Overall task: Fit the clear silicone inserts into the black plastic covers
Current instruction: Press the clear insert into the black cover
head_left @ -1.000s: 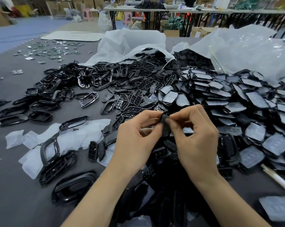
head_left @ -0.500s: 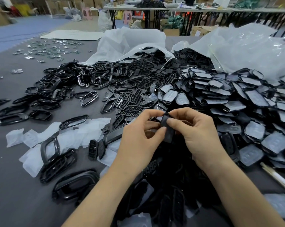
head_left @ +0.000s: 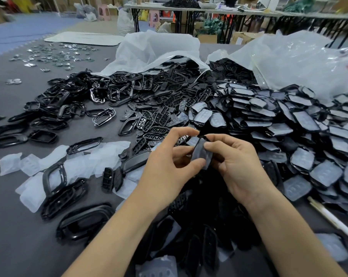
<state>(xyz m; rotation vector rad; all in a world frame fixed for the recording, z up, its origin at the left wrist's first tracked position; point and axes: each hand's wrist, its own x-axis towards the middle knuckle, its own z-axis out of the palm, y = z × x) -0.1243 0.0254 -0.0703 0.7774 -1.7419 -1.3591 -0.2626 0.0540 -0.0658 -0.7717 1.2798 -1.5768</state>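
Observation:
Both hands hold one black plastic cover (head_left: 201, 151) with a clear silicone insert in it, above the table's near middle. My left hand (head_left: 170, 166) pinches its lower left edge between thumb and fingers. My right hand (head_left: 237, 166) pinches its right side, thumb on the insert face. Loose clear inserts (head_left: 55, 166) lie spread at the left. A pile of bare black covers (head_left: 161, 108) lies in the middle. At the right is a large heap of covers with inserts fitted (head_left: 289, 132).
Black oval frames (head_left: 55, 108) are scattered at the left, several close to my left forearm. Two white plastic bags (head_left: 153, 50) spill parts at the back. Small metal pieces (head_left: 55, 54) lie far left. A white stick (head_left: 333, 218) lies at the right edge. The grey table (head_left: 19, 236) bears it all.
The cover has turned between my fingers so its insert face now shows toward me. My hands have shifted slightly lower and apart.

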